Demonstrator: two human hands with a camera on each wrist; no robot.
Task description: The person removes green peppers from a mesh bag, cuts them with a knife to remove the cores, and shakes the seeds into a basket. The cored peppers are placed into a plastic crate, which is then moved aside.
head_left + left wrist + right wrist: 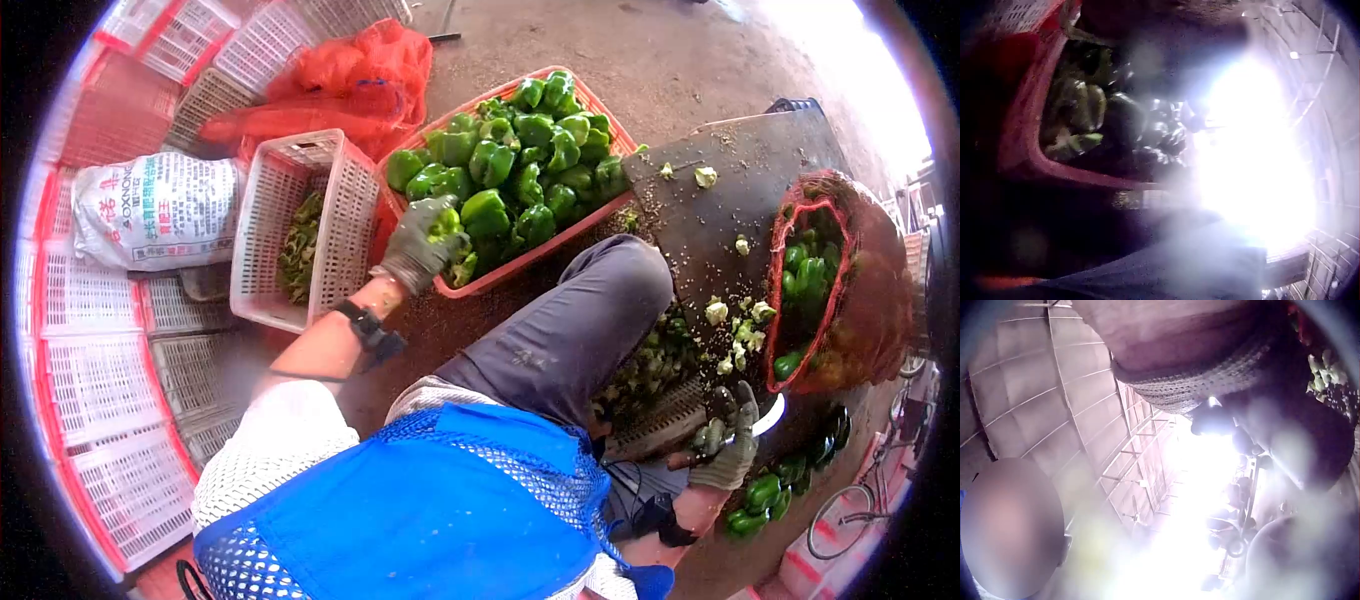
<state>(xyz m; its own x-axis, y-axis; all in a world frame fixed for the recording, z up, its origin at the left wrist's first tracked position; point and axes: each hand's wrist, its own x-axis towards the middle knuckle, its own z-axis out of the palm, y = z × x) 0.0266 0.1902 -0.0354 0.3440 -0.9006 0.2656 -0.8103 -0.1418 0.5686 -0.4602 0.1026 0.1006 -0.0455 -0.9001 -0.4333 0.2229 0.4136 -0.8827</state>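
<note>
In the head view my gloved left hand (pixel 418 243) is at the near left corner of a red crate (pixel 455 292) heaped with green bell peppers (pixel 490 162). Its fingers grip a light green bell pepper (pixel 446 226). The left wrist view, dark and glaring, shows the crate rim (pixel 1054 170) and peppers (pixel 1088 106). Low at the right, my gloved right hand (pixel 732 455) holds what looks like a knife (pixel 771 414), its pale curved blade showing beyond the fingers. The right wrist view catches the glove cuff (pixel 1185 384); strong light washes out much of it.
Pale pepper cores (pixel 717 312) and seeds litter a dark board (pixel 720 205). A red mesh sack (pixel 875 300) of peppers stands at the right, with loose peppers (pixel 763 492) below it. At the left are a pale crate (pixel 268 225), a white sack (pixel 155 212) and red netting (pixel 365 75).
</note>
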